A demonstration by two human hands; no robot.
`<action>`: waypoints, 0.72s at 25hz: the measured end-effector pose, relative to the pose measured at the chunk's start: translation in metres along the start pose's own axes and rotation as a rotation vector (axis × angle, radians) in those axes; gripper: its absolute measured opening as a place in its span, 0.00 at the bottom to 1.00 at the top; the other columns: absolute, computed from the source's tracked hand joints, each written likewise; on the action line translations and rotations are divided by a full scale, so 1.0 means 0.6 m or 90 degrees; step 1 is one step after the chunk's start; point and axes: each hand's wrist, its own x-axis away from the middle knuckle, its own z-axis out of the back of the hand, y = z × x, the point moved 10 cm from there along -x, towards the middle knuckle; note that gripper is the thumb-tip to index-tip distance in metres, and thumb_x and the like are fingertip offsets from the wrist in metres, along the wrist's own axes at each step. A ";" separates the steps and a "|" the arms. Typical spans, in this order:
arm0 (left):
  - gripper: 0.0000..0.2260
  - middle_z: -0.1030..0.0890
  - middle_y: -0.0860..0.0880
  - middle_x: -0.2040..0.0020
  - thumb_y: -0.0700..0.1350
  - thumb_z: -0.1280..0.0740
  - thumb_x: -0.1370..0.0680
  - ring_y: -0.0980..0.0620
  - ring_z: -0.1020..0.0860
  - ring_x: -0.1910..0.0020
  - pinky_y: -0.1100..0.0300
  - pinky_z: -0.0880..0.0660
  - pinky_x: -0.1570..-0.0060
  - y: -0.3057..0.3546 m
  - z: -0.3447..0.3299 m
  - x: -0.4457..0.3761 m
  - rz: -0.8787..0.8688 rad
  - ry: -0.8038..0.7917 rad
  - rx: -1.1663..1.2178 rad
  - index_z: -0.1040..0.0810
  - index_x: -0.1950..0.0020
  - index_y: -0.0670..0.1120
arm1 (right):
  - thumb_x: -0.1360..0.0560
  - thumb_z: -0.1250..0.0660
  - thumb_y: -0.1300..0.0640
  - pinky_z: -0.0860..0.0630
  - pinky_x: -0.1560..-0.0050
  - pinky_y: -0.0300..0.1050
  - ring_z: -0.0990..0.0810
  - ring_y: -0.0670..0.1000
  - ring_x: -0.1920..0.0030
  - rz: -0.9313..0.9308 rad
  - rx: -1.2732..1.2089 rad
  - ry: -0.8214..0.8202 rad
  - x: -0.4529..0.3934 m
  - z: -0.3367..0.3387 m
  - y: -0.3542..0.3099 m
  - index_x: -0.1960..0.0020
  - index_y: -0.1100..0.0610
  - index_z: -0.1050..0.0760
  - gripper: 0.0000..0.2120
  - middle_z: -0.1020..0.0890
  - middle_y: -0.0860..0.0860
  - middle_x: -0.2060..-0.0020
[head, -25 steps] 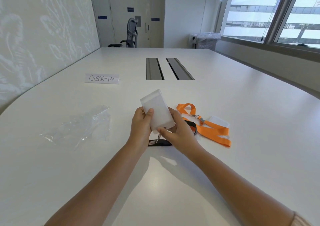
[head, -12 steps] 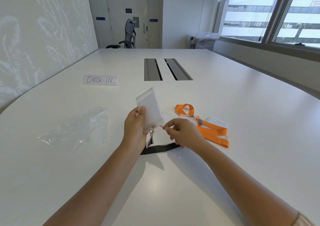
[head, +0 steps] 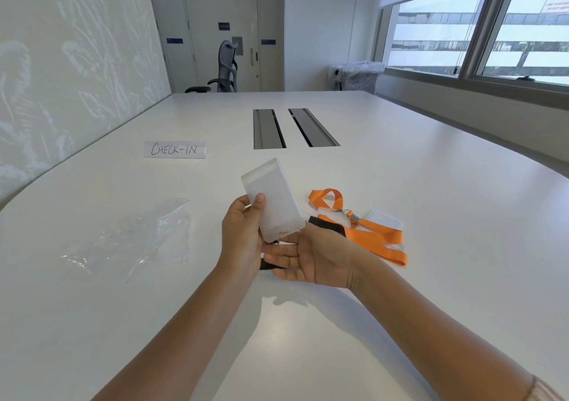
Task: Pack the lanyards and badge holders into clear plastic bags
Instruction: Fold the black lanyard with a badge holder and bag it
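My left hand point(head: 243, 234) holds a frosted badge holder point(head: 274, 197) upright above the table, thumb on its front face. My right hand point(head: 314, 256) lies just under the holder's lower edge with straight fingers pointing left. The black lanyard point(head: 326, 226) clipped to the holder shows behind this hand and again between its fingers. Further right, an orange lanyard point(head: 369, 234) lies on the table with a clear badge holder point(head: 385, 219). Clear plastic bags point(head: 138, 240) lie flat to the left of my hands.
A paper sign reading CHECK-IN point(head: 175, 149) lies further back on the left. Two grey cable slots point(head: 268, 128) cut the white table point(head: 431, 185) in the middle. An office chair point(head: 226, 68) and a lined bin point(head: 360, 75) stand beyond the far edge.
My right hand has left its pinch near the clip and now lies flat under the holder. The black lanyard has come up off the table towards that hand.
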 end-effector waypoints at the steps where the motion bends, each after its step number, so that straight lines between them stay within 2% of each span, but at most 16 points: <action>1: 0.07 0.20 0.45 0.51 0.48 0.35 0.25 0.46 0.21 0.52 0.51 0.21 0.59 0.002 -0.004 0.001 -0.008 -0.008 -0.001 0.25 0.50 0.46 | 0.22 0.42 0.44 0.20 0.52 0.47 0.17 0.52 0.53 0.017 -0.040 0.013 0.001 0.005 -0.007 0.43 0.59 0.24 0.20 0.18 0.57 0.50; 5: 0.05 0.20 0.45 0.54 0.45 0.34 0.25 0.45 0.22 0.52 0.47 0.24 0.53 0.007 -0.019 0.009 -0.023 -0.037 -0.018 0.25 0.53 0.45 | 0.24 0.36 0.52 0.21 0.48 0.51 0.19 0.57 0.47 0.095 -0.165 0.081 0.018 0.033 -0.046 0.38 0.62 0.25 0.19 0.19 0.60 0.45; 8: 0.03 0.19 0.47 0.56 0.45 0.34 0.25 0.46 0.22 0.54 0.47 0.25 0.52 0.012 -0.014 0.011 -0.057 -0.031 -0.086 0.23 0.55 0.46 | 0.24 0.36 0.56 0.19 0.52 0.50 0.18 0.58 0.49 0.151 -0.148 0.086 0.030 0.036 -0.073 0.38 0.66 0.27 0.18 0.19 0.61 0.45; 11: 0.03 0.19 0.50 0.59 0.46 0.32 0.25 0.50 0.21 0.57 0.53 0.24 0.56 0.020 -0.008 0.013 -0.096 -0.014 -0.172 0.22 0.57 0.49 | 0.24 0.37 0.52 0.18 0.56 0.45 0.17 0.56 0.50 0.185 -0.131 0.087 0.037 0.035 -0.093 0.45 0.66 0.23 0.17 0.19 0.60 0.48; 13: 0.04 0.19 0.51 0.61 0.47 0.32 0.26 0.52 0.21 0.60 0.56 0.24 0.58 0.018 -0.012 0.012 -0.085 -0.029 -0.211 0.22 0.60 0.50 | 0.23 0.40 0.46 0.19 0.50 0.47 0.20 0.56 0.46 0.202 -0.144 0.097 0.040 0.042 -0.105 0.43 0.67 0.24 0.24 0.20 0.60 0.45; 15: 0.06 0.19 0.49 0.62 0.46 0.32 0.26 0.52 0.23 0.62 0.58 0.26 0.59 0.018 -0.023 0.015 -0.074 -0.078 -0.247 0.21 0.62 0.46 | 0.23 0.45 0.40 0.22 0.46 0.48 0.20 0.57 0.45 0.214 -0.158 0.097 0.045 0.044 -0.113 0.46 0.69 0.23 0.31 0.20 0.62 0.44; 17: 0.09 0.21 0.44 0.61 0.45 0.32 0.25 0.49 0.25 0.61 0.55 0.29 0.58 0.011 -0.038 0.017 -0.060 -0.126 -0.276 0.21 0.59 0.39 | 0.24 0.48 0.36 0.24 0.41 0.49 0.21 0.58 0.45 0.224 -0.189 0.100 0.048 0.052 -0.119 0.49 0.69 0.21 0.36 0.19 0.63 0.46; 18: 0.09 0.21 0.43 0.60 0.45 0.32 0.25 0.48 0.25 0.60 0.53 0.29 0.58 0.008 -0.043 0.019 -0.056 -0.136 -0.287 0.22 0.56 0.38 | 0.24 0.49 0.35 0.26 0.39 0.50 0.21 0.59 0.43 0.231 -0.203 0.106 0.050 0.058 -0.123 0.47 0.69 0.22 0.38 0.20 0.64 0.45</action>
